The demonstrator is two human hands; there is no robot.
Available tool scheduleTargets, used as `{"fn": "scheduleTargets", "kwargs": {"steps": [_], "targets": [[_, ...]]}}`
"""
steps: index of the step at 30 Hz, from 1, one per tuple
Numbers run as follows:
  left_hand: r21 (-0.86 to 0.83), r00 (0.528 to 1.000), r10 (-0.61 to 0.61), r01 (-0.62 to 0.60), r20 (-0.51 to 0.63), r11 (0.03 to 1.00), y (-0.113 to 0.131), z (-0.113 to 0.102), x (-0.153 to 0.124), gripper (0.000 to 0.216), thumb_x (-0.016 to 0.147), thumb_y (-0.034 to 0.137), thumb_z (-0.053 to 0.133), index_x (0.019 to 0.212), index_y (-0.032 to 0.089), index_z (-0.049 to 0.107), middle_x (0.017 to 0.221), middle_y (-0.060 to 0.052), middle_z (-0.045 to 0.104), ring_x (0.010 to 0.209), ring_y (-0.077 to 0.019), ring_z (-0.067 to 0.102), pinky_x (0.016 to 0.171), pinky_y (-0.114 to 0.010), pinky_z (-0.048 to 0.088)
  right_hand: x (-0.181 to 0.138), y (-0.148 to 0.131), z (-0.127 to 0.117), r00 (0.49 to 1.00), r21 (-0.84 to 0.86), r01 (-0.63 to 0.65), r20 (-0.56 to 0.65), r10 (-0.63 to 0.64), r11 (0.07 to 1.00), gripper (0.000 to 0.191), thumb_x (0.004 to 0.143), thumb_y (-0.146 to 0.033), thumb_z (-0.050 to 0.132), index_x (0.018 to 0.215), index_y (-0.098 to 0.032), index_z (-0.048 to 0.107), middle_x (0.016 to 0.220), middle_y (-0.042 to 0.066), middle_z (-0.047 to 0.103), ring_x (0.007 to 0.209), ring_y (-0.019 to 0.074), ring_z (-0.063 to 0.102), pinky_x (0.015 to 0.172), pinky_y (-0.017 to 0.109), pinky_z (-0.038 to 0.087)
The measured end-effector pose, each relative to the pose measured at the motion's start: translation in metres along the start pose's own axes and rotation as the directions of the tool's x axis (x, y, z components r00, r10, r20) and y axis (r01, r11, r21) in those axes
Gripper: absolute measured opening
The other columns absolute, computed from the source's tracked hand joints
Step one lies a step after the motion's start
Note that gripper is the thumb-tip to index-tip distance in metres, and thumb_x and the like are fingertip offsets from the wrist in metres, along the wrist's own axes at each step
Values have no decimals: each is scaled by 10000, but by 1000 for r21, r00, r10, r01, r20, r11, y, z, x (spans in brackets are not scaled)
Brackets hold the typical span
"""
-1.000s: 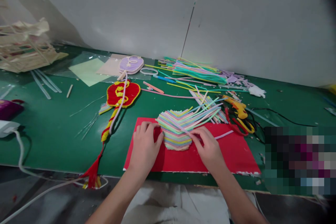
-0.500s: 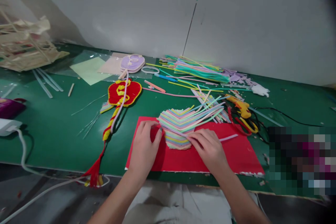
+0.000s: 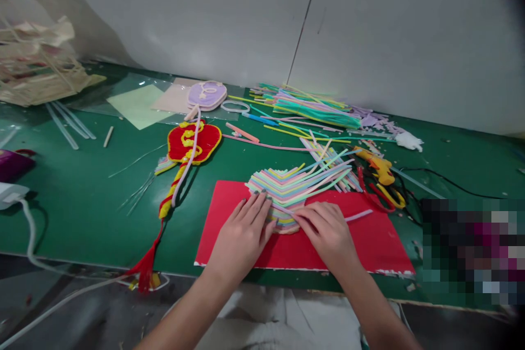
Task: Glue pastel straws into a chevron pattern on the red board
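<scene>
A striped panel of pastel pipe cleaners (image 3: pixel 283 183), laid in V-shaped rows, rests on a red sheet (image 3: pixel 369 249). My left hand (image 3: pixel 241 232) lies over the panel's left side, fingers stretched out and pressing on the rows. With thumb and fingertips my right hand (image 3: pixel 328 229) pinches a lavender pipe cleaner (image 3: pixel 360 215) against the panel's right side. The lavender piece's free end sticks out to the right of that hand. Loose upper ends of several rows fan out toward the upper right. My fingers hide part of the lower rows.
Behind lie a pile of pipe cleaners (image 3: pixel 315 109) and cut pastel pieces (image 3: pixel 346 167). A yellow glue gun (image 3: pixel 375 165) and scissors (image 3: pixel 389 197) sit at right. To the left are a red fan with a tassel (image 3: pixel 184 145), a lilac fan (image 3: pixel 207 94) and a white cable (image 3: pixel 35 235).
My left hand has moved right from the panel's left edge onto its rows, with the fingers now laid out flat. My right hand keeps its pinch in nearly the same place.
</scene>
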State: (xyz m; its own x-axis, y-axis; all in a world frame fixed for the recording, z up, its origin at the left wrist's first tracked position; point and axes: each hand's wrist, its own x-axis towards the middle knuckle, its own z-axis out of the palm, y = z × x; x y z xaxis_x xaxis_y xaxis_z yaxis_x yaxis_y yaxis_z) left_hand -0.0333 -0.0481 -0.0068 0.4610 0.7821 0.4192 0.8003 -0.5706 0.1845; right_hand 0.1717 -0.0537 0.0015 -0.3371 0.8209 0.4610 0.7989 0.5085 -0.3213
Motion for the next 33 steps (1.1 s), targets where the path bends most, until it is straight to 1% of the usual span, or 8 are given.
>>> {"fn": "scheduleTargets", "kwargs": {"steps": [6,10,14,17,21,25,29,33], "targets": [[1,999,-9,9,41,1000,-2,1,-1,385,964,264,409,1262,82,570,1334,-132,575,1204,-267,572,992,-444,506,0,1,2,1000,-31,-4,-5,4,1000,97,922,-216,546,896,-194,637,821,31,652,794,170,552,764,323,383],[-25,997,4,-1,82,1000,-4,0,-2,402,969,271,383,1295,98,542,1371,-132,540,1246,-251,536,1028,-430,473,1,2,3,1000,-20,-22,3,22,1000,114,928,-230,538,935,-202,648,833,30,654,799,167,559,763,321,380],[-46,993,1,5,120,999,-4,-2,-3,438,976,319,371,1337,109,502,1415,-134,493,1290,-254,490,1053,-435,443,2,1,3,1000,-23,-22,9,22,999,132,925,-236,541,975,-213,662,856,33,657,816,171,570,759,321,383],[-45,989,-15,22,144,999,-3,-2,-3,474,975,350,376,1371,104,461,1445,-135,453,1317,-260,456,1067,-451,422,2,1,3,1000,-18,-17,6,17,1000,130,922,-228,546,965,-215,667,855,30,660,814,170,573,762,325,386],[-49,985,-27,36,173,998,-2,-3,-2,496,975,373,374,1403,127,421,1472,-123,417,1355,-248,404,1093,-462,382,2,1,2,1000,-6,-23,9,23,1000,136,924,-235,541,965,-220,670,855,30,663,822,169,579,762,327,393],[-56,979,-31,43,202,997,-3,-3,-1,529,972,405,370,1420,124,394,1485,-122,395,1365,-252,387,1092,-470,378,2,1,2,1000,2,-25,7,25,1000,122,920,-227,550,964,-219,664,864,31,662,828,169,572,775,330,393],[-67,982,-32,45,187,997,-3,-3,-1,517,970,385,385,1425,139,391,1484,-121,400,1366,-253,386,1097,-465,368,4,0,5,999,-21,-44,-8,44,999,114,912,-264,566,959,-218,658,883,38,650,854,181,582,776,337,395],[-75,986,-32,45,164,996,-3,-1,-2,511,970,382,380,1428,155,390,1474,-116,419,1362,-253,393,1096,-465,364,11,-2,8,997,-48,-72,17,73,996,115,906,-294,572,905,-216,657,862,35,644,853,187,591,757,340,397]]}}
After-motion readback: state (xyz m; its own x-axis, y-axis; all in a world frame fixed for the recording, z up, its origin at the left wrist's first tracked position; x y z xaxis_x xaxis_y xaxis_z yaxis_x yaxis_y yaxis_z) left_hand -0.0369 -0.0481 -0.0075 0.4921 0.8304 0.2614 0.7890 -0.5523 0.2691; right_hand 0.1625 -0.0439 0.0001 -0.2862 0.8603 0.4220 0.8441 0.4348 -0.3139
